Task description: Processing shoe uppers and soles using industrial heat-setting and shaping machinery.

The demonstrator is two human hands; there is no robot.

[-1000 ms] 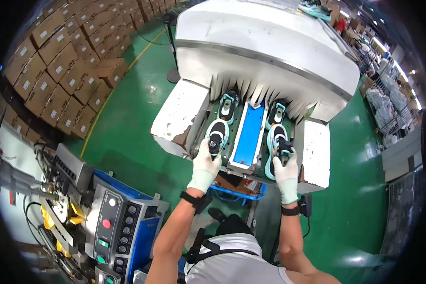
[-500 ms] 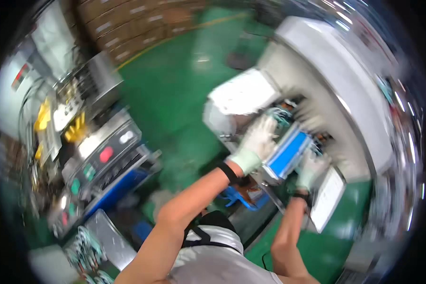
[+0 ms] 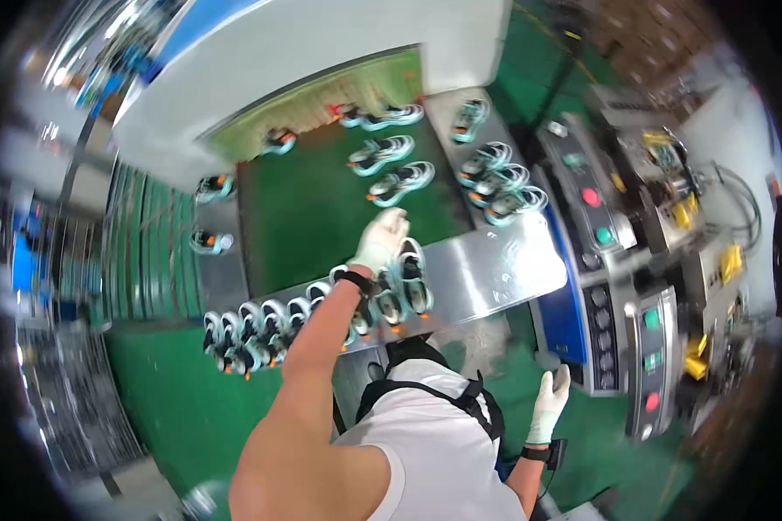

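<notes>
My left hand (image 3: 382, 239), in a white glove, reaches out over the metal shelf (image 3: 469, 282). Its fingers look mostly stretched out, with nothing visible in them. Beside it stand dark sneakers with pale soles; the closest sneaker (image 3: 414, 276) is just to its right. More sneakers (image 3: 274, 323) line up along the shelf to the left, some covered by my forearm. Beyond the hand, a sneaker (image 3: 401, 183) lies on the green conveyor belt (image 3: 308, 226). My right hand (image 3: 549, 404), gloved too, hangs open and empty at lower right, below the control panels.
A white machine housing (image 3: 321, 52) with a fringed curtain (image 3: 321, 100) spans the belt's far end. Several sneakers (image 3: 501, 180) sit on the right side ledge. Control boxes with coloured buttons (image 3: 591, 197) flank the shelf on the right. A roller rack (image 3: 143, 247) stands at left.
The view has swung round, from a blue-topped piece between my hands to the belt and shelf. My left hand is now over the shelf; my right hand is down at the side.
</notes>
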